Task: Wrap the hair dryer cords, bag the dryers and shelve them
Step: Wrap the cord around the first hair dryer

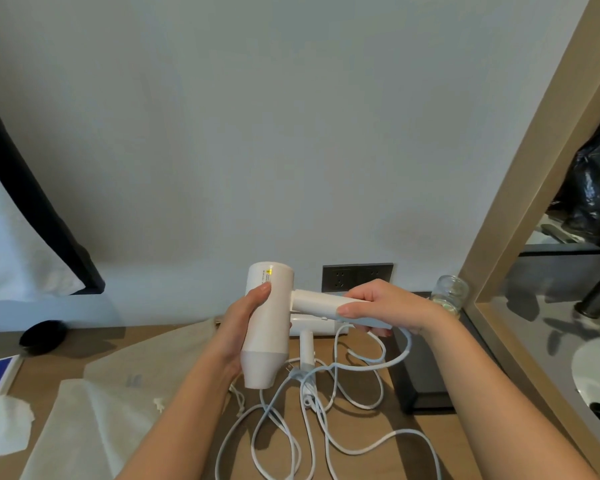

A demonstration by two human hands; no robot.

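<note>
White plastic hair dryer (267,327), barrel upright, held above wooden counter (357,424). Left hand (243,327) curls fingers round barrel; right hand (385,303) clamps fingers on sideways handle. Loose white cord (361,364) drops just below right fingers, nearer that hand.

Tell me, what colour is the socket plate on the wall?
Dark grey. The socket plate shows best in the head view, the only one.
</note>
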